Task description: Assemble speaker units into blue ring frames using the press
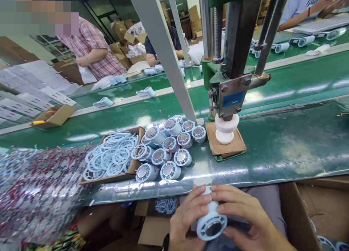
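My left hand (187, 218) and my right hand (245, 212) are wrapped around a light blue cylindrical plastic housing (209, 222), in front of the bench edge. Its slotted ring end, with a round metal disc in the middle, is tilted toward me. Beyond my hands, a cluster of similar housings (169, 143) stands on the green bench, some with thin red wires. A hand press (234, 94) stands to their right. Two white round blocks (227, 125) are under its ram, on a cardboard-covered base (214, 147).
Left of the housings is a cardboard box (136, 165) of light blue rings, beside a heap of wired metal parts (46, 185). A grey post (174, 62) slants up behind. Across the green conveyor (128, 114), people work. An open carton (293, 211) stands at lower right.
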`<state>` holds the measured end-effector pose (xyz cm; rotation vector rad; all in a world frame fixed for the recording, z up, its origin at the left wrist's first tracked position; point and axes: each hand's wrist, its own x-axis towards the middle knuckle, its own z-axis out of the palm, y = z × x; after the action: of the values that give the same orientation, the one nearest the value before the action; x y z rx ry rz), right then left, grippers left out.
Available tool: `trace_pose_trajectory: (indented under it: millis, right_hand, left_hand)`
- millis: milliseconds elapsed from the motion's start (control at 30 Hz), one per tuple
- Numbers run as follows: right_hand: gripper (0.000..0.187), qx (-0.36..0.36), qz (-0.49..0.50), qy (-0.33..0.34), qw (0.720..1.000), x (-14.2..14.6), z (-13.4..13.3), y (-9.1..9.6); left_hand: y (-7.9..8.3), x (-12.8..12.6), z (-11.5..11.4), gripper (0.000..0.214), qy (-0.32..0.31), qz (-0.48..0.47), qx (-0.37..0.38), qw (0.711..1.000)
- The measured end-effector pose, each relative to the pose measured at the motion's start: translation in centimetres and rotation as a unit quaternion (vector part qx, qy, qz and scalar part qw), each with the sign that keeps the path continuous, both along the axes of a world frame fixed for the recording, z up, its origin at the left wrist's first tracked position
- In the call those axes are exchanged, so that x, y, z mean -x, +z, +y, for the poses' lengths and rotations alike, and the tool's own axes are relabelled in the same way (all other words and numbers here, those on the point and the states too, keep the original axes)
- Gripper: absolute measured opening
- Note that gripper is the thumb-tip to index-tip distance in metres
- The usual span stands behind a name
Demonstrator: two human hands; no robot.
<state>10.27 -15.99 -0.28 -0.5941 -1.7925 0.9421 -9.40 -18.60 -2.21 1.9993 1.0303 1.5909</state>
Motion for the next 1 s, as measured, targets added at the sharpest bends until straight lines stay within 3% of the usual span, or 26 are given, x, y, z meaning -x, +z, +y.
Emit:
trace_pose_trajectory:
  millis: [333,400,467,567,667,767,833,1000]
  right_hand:
    - [0.061,0.001,0.001,0.02,1.0,-0.3,0.0,-0.2]
    - [0.064,0.009,-0.012,0.034,0.999,-0.3,-0.1,-0.8]
    - [0.072,0.042,-0.034,0.051,0.997,0.1,-0.1,-1.8]
    - [0.087,0.135,-0.078,0.062,0.986,1.2,-0.1,-3.3]
    - [0.079,0.223,-0.106,0.05,0.968,2.0,-0.5,-4.2]
    - [0.075,0.25,-0.149,0.077,0.954,1.7,-1.2,-4.3]
    - [0.073,0.256,-0.188,0.114,0.941,1.2,-1.8,-4.2]
    - [0.045,0.333,-0.309,0.176,0.874,0.2,-3.2,-5.1]
  left_hand:
    - [0.1,0.4,-0.3,0.032,-0.007,0.016,-0.002,1.0]
    - [-0.2,0.2,-0.4,0.039,-0.017,-0.008,0.031,0.999]
    - [-0.8,-0.4,-0.5,0.047,-0.011,-0.057,0.128,0.99]
    - [-2.0,-1.5,-1.0,0.062,0.029,-0.143,0.306,0.941]
    - [-3.0,-1.6,-2.1,0.073,0.029,-0.134,0.387,0.912]
    - [-3.0,-0.3,-3.5,0.066,-0.011,-0.015,0.421,0.907]
    - [-2.6,0.9,-4.2,0.06,-0.068,0.084,0.451,0.886]
    - [-1.9,2.0,-5.2,0.073,-0.211,0.242,0.544,0.775]
